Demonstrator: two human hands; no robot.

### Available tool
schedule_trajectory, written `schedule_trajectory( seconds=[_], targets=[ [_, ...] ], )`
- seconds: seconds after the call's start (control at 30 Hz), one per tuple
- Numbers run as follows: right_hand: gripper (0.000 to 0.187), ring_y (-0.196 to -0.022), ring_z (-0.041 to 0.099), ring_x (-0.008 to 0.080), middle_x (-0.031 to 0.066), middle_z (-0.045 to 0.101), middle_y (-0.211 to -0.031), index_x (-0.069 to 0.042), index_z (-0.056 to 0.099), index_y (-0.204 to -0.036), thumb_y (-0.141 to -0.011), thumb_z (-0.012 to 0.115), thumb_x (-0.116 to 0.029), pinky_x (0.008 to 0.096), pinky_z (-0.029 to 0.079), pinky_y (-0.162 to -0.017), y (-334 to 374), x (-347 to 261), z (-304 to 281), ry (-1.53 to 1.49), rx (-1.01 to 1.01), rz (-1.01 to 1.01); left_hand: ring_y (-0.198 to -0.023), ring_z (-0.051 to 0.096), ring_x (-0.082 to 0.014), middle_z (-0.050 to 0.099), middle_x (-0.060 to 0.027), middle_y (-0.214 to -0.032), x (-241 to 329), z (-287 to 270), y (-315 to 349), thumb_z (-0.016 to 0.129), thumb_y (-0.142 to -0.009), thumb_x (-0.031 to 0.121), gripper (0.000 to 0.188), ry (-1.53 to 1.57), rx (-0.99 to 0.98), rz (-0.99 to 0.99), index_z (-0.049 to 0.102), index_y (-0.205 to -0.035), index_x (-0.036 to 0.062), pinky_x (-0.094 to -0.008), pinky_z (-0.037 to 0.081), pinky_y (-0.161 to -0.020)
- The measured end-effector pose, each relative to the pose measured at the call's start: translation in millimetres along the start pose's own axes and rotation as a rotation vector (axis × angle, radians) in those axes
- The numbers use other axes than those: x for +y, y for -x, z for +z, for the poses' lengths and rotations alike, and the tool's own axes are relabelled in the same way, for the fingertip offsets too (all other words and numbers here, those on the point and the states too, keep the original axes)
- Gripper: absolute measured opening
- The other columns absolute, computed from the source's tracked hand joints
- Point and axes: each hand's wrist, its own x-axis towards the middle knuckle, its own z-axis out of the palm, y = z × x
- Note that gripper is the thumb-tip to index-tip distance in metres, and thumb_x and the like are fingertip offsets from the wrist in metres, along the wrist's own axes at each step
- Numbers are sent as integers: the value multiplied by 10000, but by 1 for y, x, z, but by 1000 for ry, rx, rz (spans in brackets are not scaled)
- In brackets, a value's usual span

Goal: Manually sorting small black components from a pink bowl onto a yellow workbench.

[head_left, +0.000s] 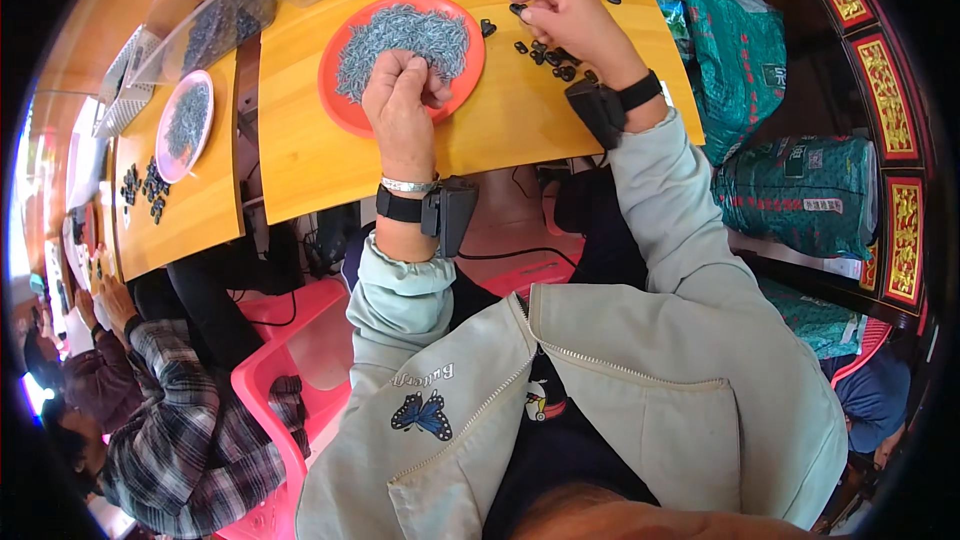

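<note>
Over the red plate [462, 92] of grey screws [400, 32], left of the middle of the worktop [510, 125], the left hand [408, 88] is curled, fingertips bunched, and I cannot tell whether it grips a screw; the right hand [575, 25], toward the right edge, seems to pinch a small black piece [517, 9]. A slack pinch could drop that, and the strapped wrist device [597, 112], just beside the loose black pieces [555, 60], might knock some off the edge.

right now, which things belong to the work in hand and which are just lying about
Job, it seems:
- red plate under left hand
- grey pieces
- black parts by right hand

Seemingly just around:
- teal bags
- pink chair
</note>
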Motion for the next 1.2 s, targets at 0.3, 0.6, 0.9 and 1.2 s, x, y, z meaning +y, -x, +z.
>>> schedule_trajectory(
  seconds=[0.3, 0.6, 0.9, 1.2],
  targets=[
    [215, -727, 598, 59, 12, 614, -864, -11, 594, -1077, -886, 560, -105, 207, 512, -714, 14, -59, 0, -955, -278, 160, -596, 540, -158, 576, -89, -713, 3, 10, 11, 417, -908, 119, 142, 89, -132, 30, 494, -846, 17, -249, 425, -562],
    [148, -716, 601, 96, 26, 616, -808, -8, 596, -999, -869, 573, -76, 225, 488, -694, 21, -67, 25, -1071, -293, 98, -610, 550, -144, 596, -90, -727, 0, 15, 13, 432, -895, 95, 121, 186, -126, 35, 501, -857, 4, -248, 443, -584],
    [125, -726, 578, 66, 12, 610, -794, 12, 621, -939, -831, 610, -49, 201, 467, -688, 23, -78, 27, -865, -194, 27, -611, 577, -151, 604, -96, -718, 1, 10, 9, 417, -901, 91, 123, 276, -71, 41, 498, -862, 6, -246, 461, -580],
    [111, -755, 575, 68, -2, 609, -803, -2, 628, -904, -800, 630, -39, 199, 465, -693, 21, -73, 24, -800, -261, -6, -590, 570, -149, 604, -100, -719, -2, 7, 7, 434, -901, 89, 114, 266, -58, 35, 502, -853, 9, -242, 457, -558]
  ],
)
